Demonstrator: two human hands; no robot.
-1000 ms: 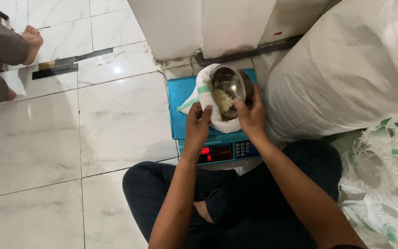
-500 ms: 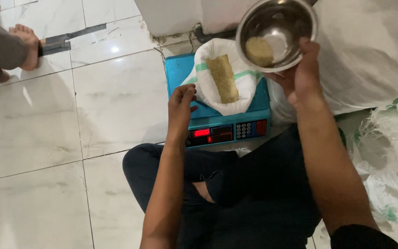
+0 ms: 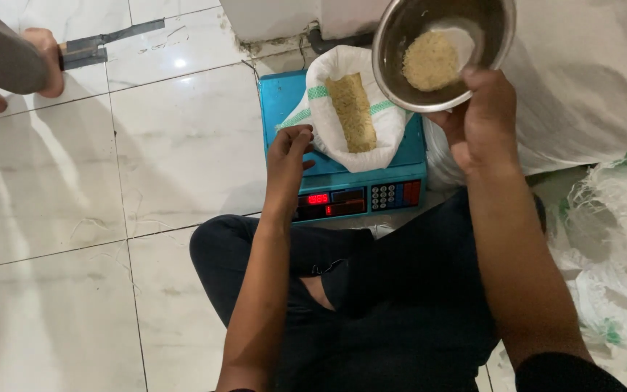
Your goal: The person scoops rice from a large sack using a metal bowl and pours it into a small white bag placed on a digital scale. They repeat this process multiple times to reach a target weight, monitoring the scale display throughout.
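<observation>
The right hand [image 3: 484,120] is gripping one round, shiny steel bowl [image 3: 440,51] by its rim, a small heap of tan grain lying inside, raised above the scale. The left hand [image 3: 288,156] is pinching the edge of one white sack [image 3: 353,109] of grain sitting on one blue scale [image 3: 357,190].
</observation>
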